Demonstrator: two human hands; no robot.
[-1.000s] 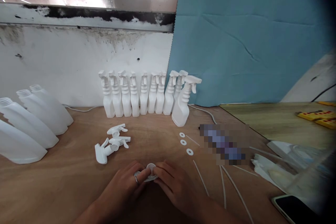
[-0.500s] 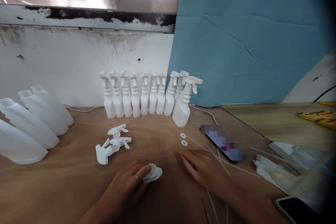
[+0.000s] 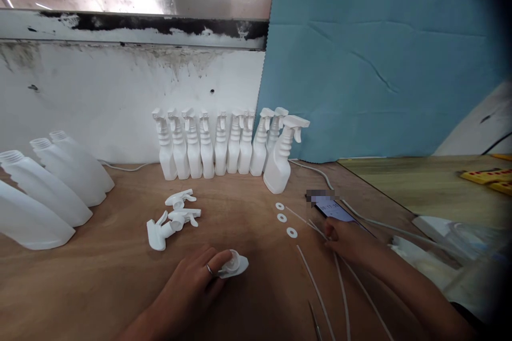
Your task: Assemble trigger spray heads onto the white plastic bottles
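My left hand (image 3: pixel 196 282) is closed around a white spray trigger head (image 3: pixel 234 265), its round collar facing up. On the right, my right hand (image 3: pixel 346 238) has its fingertips pinched on a thin white tube (image 3: pixel 318 229), close to the phone (image 3: pixel 332 208). Several more thin tubes (image 3: pixel 314 277) lie on the table below that hand. To its left are three flat white washers, the nearest washer (image 3: pixel 292 233) being lowest. Three loose trigger heads (image 3: pixel 176 221) lie beyond my left hand.
Several assembled spray bottles (image 3: pixel 220 149) stand in a row by the wall, one bottle (image 3: pixel 277 168) in front at the right. Open-necked bottles (image 3: pixel 60 186) stand at the left. A slim metal tool (image 3: pixel 314 322) lies near the front edge. Plastic bags (image 3: pixel 436 256) lie at the right.
My right hand has moved right toward the phone, uncovering a third washer. The tubes under it have shifted. My left hand keeps the trigger head in the same spot.
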